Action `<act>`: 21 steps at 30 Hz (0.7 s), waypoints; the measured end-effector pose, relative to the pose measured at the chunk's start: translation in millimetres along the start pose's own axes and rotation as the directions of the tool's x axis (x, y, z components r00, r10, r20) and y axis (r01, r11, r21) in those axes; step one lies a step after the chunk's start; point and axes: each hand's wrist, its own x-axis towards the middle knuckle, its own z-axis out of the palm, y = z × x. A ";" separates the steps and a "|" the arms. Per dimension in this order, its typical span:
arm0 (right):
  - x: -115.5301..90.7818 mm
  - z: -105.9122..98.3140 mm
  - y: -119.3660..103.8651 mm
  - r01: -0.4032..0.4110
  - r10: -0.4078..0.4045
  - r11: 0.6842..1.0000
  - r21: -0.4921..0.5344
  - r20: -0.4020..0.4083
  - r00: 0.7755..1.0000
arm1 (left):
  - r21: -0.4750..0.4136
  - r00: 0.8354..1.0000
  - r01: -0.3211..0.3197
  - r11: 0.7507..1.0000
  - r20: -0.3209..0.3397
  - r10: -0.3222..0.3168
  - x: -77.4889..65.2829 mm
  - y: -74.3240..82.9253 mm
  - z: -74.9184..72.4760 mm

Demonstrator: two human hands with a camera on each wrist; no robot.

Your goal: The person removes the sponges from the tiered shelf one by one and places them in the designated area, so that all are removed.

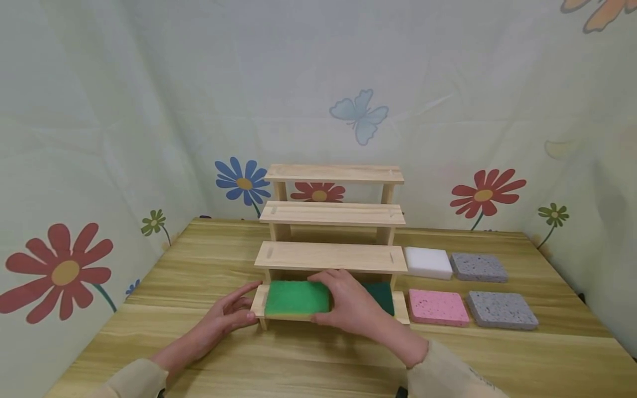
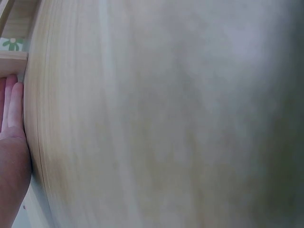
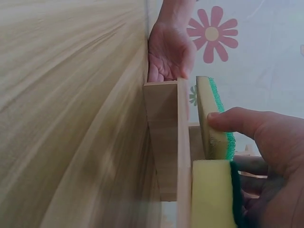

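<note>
A stepped wooden rack (image 1: 330,256) with several shelves stands on the table. Over the left part of its lowest shelf is a scouring sponge (image 1: 297,297), bright green on top and yellow below. My right hand (image 1: 350,303) grips this sponge's right end, thumb on the near side. In the right wrist view a narrow gap shows between it and the board. A dark green scouring sponge (image 3: 213,192) lies beside it on the same shelf, partly hidden by my right hand in the head view. My left hand (image 1: 221,320) holds the shelf's left end between thumb and fingers.
Right of the rack, a white sponge (image 1: 428,262), a pink sponge (image 1: 438,307) and two grey speckled sponges (image 1: 479,267) lie on the wood-grain table (image 1: 209,365). A floral curtain (image 1: 423,99) hangs behind and at both sides.
</note>
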 end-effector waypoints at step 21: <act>-9.0 -28.3 -11.3 -0.004 0.009 0.998 0.055 -0.095 0.995 | 0.010 1.000 0.016 1.000 0.003 -0.016 -0.4 0.0 -1.5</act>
